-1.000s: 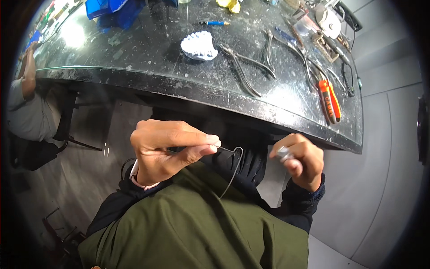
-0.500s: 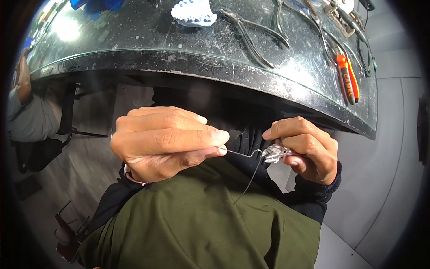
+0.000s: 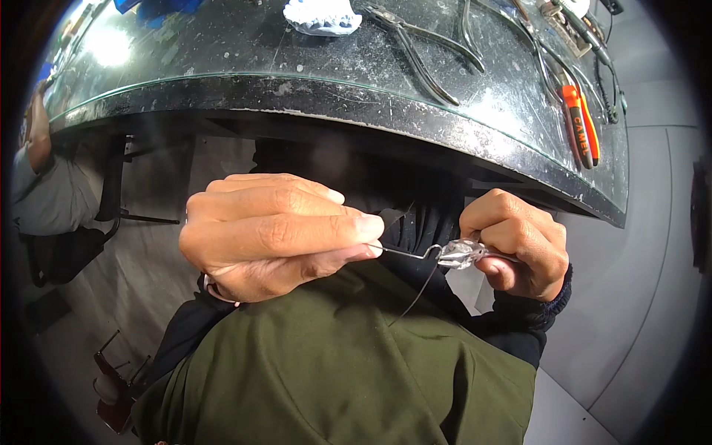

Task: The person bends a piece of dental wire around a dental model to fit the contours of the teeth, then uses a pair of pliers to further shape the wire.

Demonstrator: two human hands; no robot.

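In front of the table edge, above my lap, my left hand (image 3: 278,233) pinches a thin metal wire (image 3: 404,254) between thumb and fingertips. The wire runs rightward, has a small hook-like bend, and meets the jaws of shiny metal pliers (image 3: 458,254). Around those pliers my right hand (image 3: 523,241) is closed, and its fingers hide most of the handles. A thin dark line slants down from beside the jaws across the green cloth (image 3: 319,363) on my lap; whether it is wire or a shadow I cannot tell.
On the dark, glass-topped table (image 3: 222,96) lie a pale dental cast (image 3: 322,16), metal pliers (image 3: 423,55) and orange-handled pliers (image 3: 582,126). A handpiece-like tool (image 3: 582,30) is at the far right. Another person's arm (image 3: 38,126) shows at the left, near chairs.
My right hand has shifted slightly right, its fingers curling further back so more of the pliers' head shows. The left hand keeps its pinch on the wire. The whole view has shifted slightly.
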